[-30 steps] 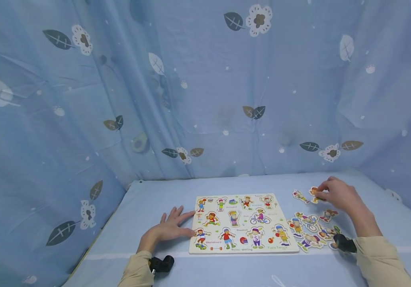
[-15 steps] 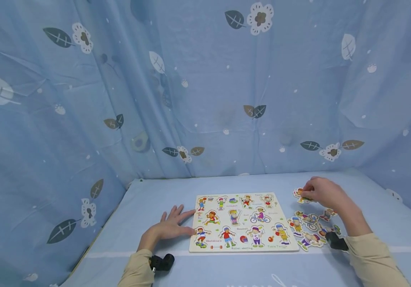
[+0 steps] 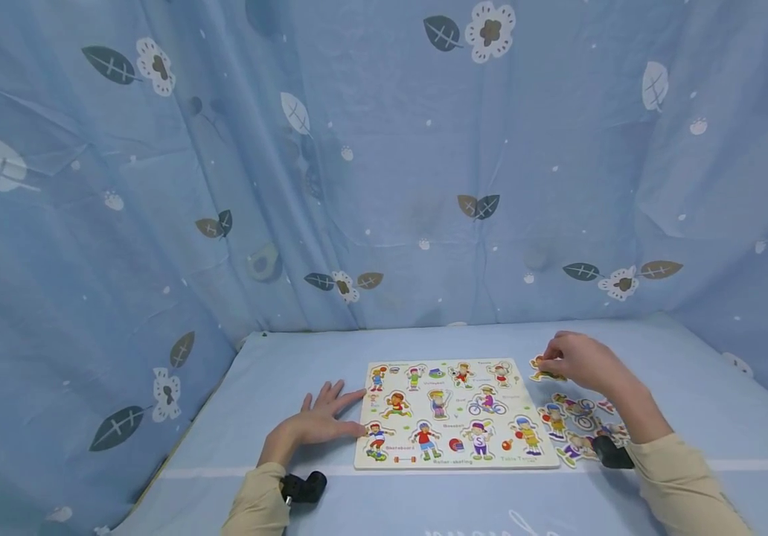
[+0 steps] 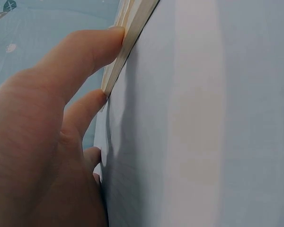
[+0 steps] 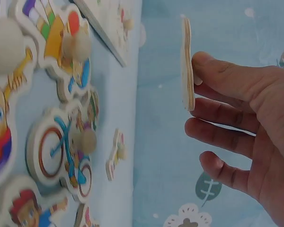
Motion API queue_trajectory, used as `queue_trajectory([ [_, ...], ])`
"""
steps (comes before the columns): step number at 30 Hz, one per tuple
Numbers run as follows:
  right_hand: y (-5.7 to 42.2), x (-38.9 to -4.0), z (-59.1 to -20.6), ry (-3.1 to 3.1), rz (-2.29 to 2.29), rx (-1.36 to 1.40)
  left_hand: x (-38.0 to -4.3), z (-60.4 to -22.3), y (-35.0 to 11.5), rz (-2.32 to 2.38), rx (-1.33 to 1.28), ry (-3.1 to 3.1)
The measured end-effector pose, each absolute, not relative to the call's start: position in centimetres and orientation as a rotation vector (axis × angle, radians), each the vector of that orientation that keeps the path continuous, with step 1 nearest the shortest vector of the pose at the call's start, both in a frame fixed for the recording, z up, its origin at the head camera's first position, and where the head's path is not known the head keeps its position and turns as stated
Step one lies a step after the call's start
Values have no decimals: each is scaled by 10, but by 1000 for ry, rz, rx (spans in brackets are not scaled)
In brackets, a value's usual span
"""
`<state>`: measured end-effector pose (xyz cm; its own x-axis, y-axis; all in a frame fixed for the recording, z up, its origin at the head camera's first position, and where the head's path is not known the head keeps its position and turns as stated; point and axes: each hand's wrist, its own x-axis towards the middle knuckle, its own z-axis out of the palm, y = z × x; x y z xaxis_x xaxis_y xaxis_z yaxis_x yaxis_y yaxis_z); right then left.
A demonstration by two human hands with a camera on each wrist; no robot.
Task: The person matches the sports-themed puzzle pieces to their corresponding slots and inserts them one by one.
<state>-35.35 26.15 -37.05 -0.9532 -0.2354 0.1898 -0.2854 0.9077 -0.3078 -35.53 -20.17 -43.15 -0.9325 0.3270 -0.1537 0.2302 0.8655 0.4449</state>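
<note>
A flat wooden puzzle piece (image 3: 543,368) is pinched between the thumb and fingers of my right hand (image 3: 580,361), beyond the right edge of the puzzle board. In the right wrist view this piece (image 5: 187,66) appears edge-on, raised above the table, its picture side toward the fingers. The board (image 3: 484,464) is cream and covered with colourful sports figures and words. My left hand (image 3: 317,423) lies spread at its left side, thumb and index fingertips touching the edge. Seen from the left wrist, the same two fingertips meet the board's side (image 4: 132,45).
Several loose pieces with round knobs lie right of the board, among them a bicycle piece (image 3: 583,413) and a blue-capped figure (image 3: 554,420). One piece (image 5: 116,153) lies apart from the pile. A blue patterned curtain (image 3: 384,186) rises behind the table.
My right hand has moved left with the puzzle piece, from the far right pieces, past another loose piece, toward the board's upper right corner. My left hand stays at the board's edge.
</note>
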Motion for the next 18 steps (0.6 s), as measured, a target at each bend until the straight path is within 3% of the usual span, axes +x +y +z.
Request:
queue_trajectory([
  [18, 197, -369, -382, -2951, 545, 561, -356, -431, -200, 607, 396, 2813],
])
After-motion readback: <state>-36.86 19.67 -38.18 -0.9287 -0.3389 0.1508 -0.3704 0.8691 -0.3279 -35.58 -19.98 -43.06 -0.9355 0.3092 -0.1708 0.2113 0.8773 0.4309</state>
